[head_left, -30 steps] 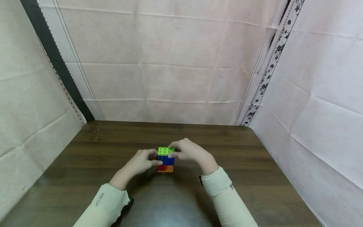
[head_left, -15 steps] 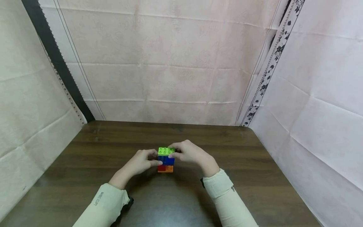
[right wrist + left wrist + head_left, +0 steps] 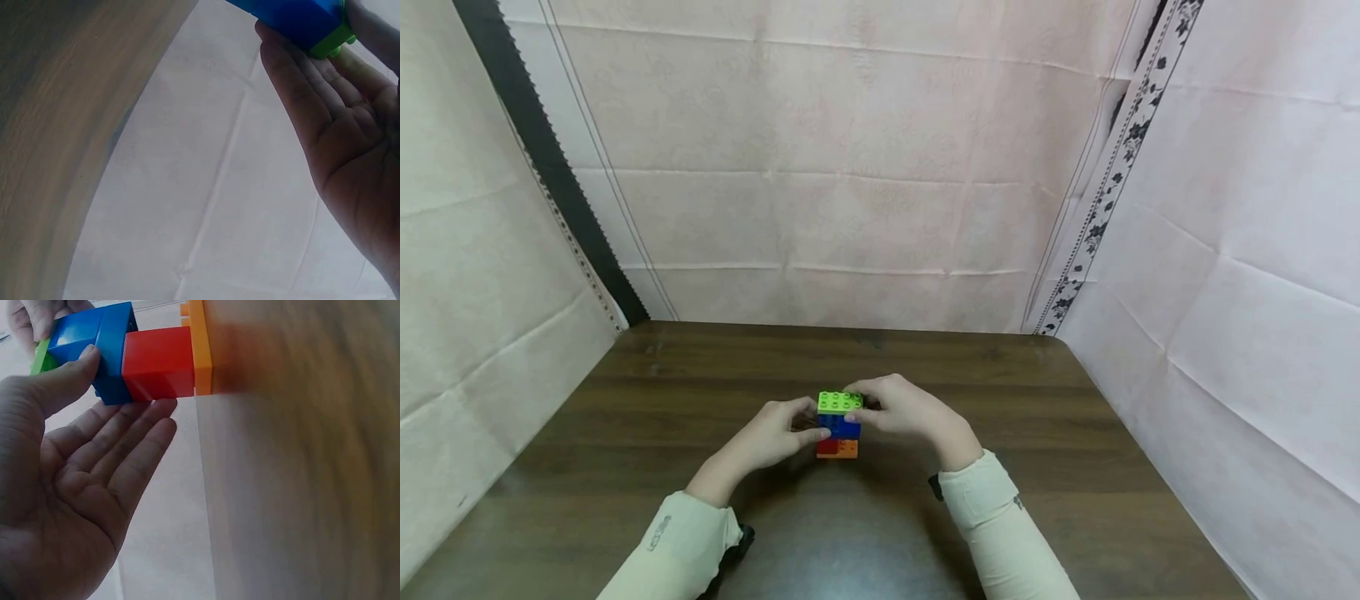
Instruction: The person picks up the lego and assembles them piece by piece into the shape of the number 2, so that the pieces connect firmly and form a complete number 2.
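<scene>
A short stack of toy building bricks stands mid-table between both hands. Its top is a lime green brick (image 3: pixel 835 402); blue bricks (image 3: pixel 847 430) sit beneath it. Lower down are a red brick (image 3: pixel 159 365) and a flat orange brick (image 3: pixel 202 350) at the bottom. The left hand (image 3: pixel 765 440) grips the blue bricks from the left, thumb on the near face and fingers behind. From the right, the right hand (image 3: pixel 901 410) pinches the top of the stack, its thumb where green meets blue. In the right wrist view its long fingers lie along the blue brick (image 3: pixel 294 19).
The stack stands on a dark wood-grain table (image 3: pixel 737 358). Pale creased cloth (image 3: pixel 865 208) hangs behind it and along both sides, with a floral border strip (image 3: pixel 1097 217) at the right corner. Light sleeves (image 3: pixel 673 546) cover both forearms.
The right hand has sunk very slightly in the head view, its grip on the top of the stack kept. The left hand and the bricks look nearly the same.
</scene>
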Available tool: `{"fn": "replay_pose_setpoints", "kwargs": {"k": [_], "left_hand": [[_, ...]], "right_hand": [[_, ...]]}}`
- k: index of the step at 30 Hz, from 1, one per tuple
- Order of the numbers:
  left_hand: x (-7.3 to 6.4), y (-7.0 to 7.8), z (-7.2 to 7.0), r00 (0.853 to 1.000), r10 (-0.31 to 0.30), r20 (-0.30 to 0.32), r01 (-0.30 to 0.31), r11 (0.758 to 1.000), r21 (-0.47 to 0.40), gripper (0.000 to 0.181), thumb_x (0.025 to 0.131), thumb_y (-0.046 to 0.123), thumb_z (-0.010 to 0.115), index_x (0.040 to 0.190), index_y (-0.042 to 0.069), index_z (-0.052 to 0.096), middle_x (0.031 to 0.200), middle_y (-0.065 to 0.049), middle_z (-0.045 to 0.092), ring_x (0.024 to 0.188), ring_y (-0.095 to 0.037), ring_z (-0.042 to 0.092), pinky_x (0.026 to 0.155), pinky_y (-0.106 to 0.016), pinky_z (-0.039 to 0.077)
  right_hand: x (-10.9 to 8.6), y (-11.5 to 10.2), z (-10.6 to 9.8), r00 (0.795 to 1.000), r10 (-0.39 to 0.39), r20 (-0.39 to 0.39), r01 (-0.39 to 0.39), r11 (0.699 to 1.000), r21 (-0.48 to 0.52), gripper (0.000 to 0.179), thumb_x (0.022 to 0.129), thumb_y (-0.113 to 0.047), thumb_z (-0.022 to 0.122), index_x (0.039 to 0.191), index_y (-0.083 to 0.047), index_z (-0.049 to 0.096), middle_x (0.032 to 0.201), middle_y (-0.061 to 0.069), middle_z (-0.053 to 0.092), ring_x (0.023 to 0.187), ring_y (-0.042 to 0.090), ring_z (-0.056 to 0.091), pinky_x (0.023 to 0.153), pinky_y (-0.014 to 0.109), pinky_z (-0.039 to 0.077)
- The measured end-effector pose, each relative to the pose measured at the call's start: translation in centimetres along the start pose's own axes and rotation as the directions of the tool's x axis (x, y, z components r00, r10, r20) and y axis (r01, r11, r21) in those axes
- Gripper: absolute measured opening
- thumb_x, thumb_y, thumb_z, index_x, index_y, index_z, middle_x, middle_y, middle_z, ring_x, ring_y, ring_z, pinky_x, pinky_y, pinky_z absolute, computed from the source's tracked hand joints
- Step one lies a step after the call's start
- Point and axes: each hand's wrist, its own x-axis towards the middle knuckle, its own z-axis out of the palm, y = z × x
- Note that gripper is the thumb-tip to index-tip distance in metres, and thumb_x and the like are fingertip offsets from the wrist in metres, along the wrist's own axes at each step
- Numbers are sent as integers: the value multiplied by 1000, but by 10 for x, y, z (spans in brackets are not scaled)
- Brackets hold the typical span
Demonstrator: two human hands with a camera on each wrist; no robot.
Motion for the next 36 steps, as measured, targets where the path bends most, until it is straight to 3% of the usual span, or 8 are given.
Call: {"fn": "replay_pose_setpoints", "kwargs": {"k": [8, 14, 22, 29, 36], "left_hand": [[-3, 2, 1, 1000, 13, 8, -13, 1000, -8, 39, 92, 38, 74, 122, 16, 63, 107, 5, 67, 102, -14, 63, 93, -45, 53], [-3, 0, -2, 1000, 2, -11, -3, 1000, -31, 35, 89, 33, 78, 118, 18, 65, 105, 7, 68, 99, -13, 64, 92, -44, 54], [-2, -2, -4, 1000, 4, -26, -5, 999, -49, 33, 88, 31, 80, 116, 20, 67, 103, 8, 69, 98, -12, 65, 91, -42, 54], [0, -2, -3, 1000, 0, -25, -1, 998, -62, 34, 87, 34, 80, 115, 18, 68, 103, 6, 69, 96, -13, 66, 89, -41, 56], [2, -1, -1, 1000, -25, -2, 25, 992, -125, 39, 87, 38, 79, 117, 14, 69, 106, 2, 70, 95, -16, 66, 87, -42, 56]], "right_hand": [[-5, 6, -4, 999, 41, 9, -41, 998, 37, 37, 95, -30, 72, 129, -19, 63, 108, -9, 69, 93, 4, 66, 85, 27, 55], [-10, 12, -9, 996, 91, 2, -91, 993, 71, 36, 93, -35, 74, 124, -20, 65, 114, -5, 71, 101, 6, 66, 91, 33, 55], [-10, 18, -11, 995, 104, 14, -104, 990, 98, 36, 91, -37, 75, 122, -21, 66, 115, -3, 71, 101, 7, 66, 92, 34, 54], [-9, 23, -8, 995, 99, 16, -100, 989, 111, 32, 93, -38, 73, 119, -21, 67, 109, -11, 71, 96, 6, 67, 89, 30, 55], [-9, 33, -6, 991, 135, -11, -131, 977, 168, 39, 96, -47, 66, 125, -21, 66, 113, -11, 69, 103, 7, 65, 95, 34, 53]]}}
